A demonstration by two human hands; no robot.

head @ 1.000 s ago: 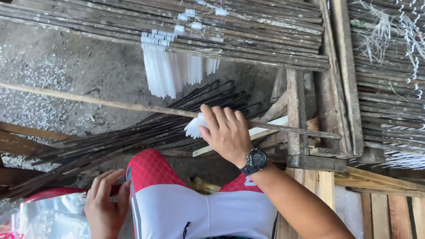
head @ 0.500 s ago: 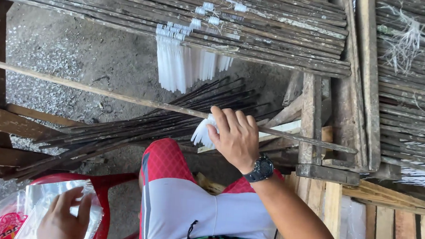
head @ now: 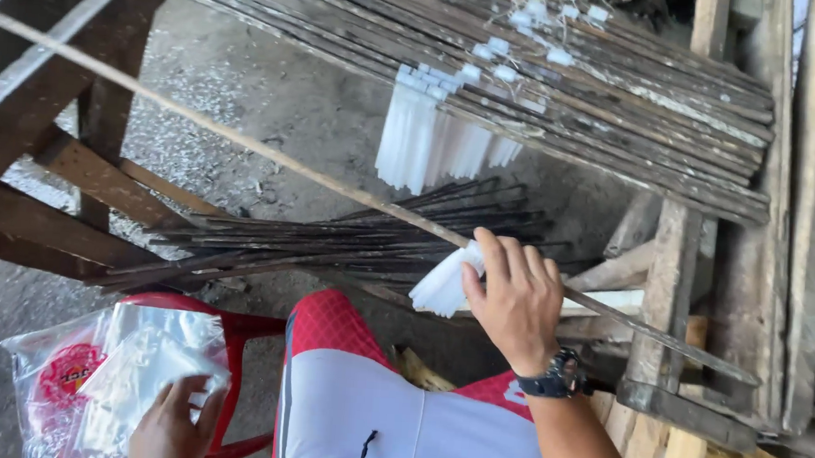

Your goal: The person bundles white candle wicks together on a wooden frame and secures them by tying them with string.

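In the middle of the frame, the right hand (head: 515, 299) is closed around a bunch of white candles (head: 444, 284) hanging from a thin stick (head: 242, 141) that runs from upper left to lower right. At the bottom left, the left hand (head: 169, 425) rests on a clear plastic bag (head: 120, 372), fingers loosely curled on it. More white candles (head: 433, 140) hang from a rack (head: 626, 110) at the top.

Soft, even daylight fills the scene, brightest on the grey gravel floor (head: 273, 105) at upper left. Shadows stay faint. Slight motion blur softens the edges.
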